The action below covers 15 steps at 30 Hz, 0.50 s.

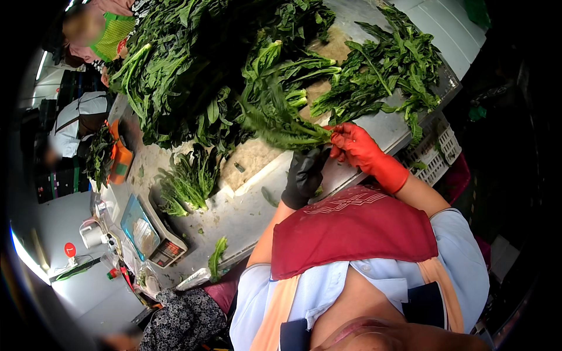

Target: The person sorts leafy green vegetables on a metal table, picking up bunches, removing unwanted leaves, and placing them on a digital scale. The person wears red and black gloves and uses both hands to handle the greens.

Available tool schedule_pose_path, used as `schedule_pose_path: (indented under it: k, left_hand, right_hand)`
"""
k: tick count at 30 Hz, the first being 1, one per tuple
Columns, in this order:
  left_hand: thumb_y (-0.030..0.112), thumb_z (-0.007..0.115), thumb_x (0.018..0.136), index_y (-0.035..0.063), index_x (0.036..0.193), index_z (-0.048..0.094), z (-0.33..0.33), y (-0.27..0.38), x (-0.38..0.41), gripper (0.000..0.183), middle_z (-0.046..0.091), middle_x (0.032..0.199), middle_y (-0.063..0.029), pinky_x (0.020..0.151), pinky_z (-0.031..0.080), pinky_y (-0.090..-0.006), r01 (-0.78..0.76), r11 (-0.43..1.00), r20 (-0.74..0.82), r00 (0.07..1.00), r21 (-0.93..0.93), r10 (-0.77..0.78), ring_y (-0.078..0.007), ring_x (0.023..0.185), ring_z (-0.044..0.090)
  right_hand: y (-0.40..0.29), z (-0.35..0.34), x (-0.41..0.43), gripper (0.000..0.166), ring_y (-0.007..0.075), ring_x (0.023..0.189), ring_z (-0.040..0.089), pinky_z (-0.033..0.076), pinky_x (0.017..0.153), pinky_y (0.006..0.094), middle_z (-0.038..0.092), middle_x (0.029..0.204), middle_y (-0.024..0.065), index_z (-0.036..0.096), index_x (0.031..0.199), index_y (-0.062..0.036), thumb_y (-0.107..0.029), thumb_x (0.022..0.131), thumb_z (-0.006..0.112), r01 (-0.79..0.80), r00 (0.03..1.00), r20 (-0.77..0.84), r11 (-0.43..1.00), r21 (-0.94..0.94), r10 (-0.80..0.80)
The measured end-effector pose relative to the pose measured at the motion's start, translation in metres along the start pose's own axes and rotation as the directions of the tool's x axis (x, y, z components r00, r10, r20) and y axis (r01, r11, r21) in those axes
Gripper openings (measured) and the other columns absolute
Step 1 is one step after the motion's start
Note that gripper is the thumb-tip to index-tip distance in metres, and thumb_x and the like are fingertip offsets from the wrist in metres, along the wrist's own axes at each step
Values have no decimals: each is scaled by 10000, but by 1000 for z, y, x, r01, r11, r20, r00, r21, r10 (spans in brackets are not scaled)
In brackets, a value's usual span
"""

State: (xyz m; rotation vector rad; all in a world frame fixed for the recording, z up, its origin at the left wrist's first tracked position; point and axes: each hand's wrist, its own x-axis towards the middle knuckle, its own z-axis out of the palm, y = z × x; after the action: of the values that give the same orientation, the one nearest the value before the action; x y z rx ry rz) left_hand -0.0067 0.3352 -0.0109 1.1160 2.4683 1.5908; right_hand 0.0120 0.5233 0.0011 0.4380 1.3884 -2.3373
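Observation:
My right hand [358, 151], in a red rubber glove, grips the stem end of a leafy green vegetable [285, 127]. Its long leaves reach up and left over the table and look blurred. My left hand [303, 175], in a black glove, is just below and left of the stems, fingers curled; whether anything is inside them is hidden. Beyond the hands, a large heap of dark leafy greens [175, 79] covers the metal table [246, 219]. Cut pale stem ends [297, 97] show close to the held greens. A separate small bunch [189, 182] lies to the left.
A digital scale [153, 237] stands at the table's left edge, near an orange basket [120, 158]. Another pile of greens [386, 70] lies at the right, above a white plastic crate [434, 149]. Other people [79, 123] are at the left, one in a patterned garment [182, 318].

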Motion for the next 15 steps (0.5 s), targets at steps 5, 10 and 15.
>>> schedule_pose_path:
  k: [5,10,15]
  left_hand:
    - [-50,511,697,10,1041,607,-2,-12,-16,363,586,825,-135,639,444,-356,96,977,132,989,-190,-71,-331,738,553]
    - [-44,482,779,28,1169,543,-2,-12,-30,401,623,965,-116,777,480,-317,178,972,136,978,-154,-158,-225,885,606]
    - [45,452,893,10,1154,522,27,-9,-28,272,584,1119,-125,949,426,-389,85,196,-4,909,-977,-417,-250,1045,561]
  right_hand:
    - [4,5,1,266,185,762,612,485,580,265,589,989,60,528,1092,-25,-32,828,559,367,924,47,846,-387,-380]
    - [4,-2,3,258,296,783,559,478,632,331,576,917,137,542,953,-1,67,704,548,595,698,375,203,-778,-610]
    - [24,0,4,161,211,756,526,451,631,298,596,988,131,530,987,-18,-58,831,532,476,820,4,679,-559,-572]
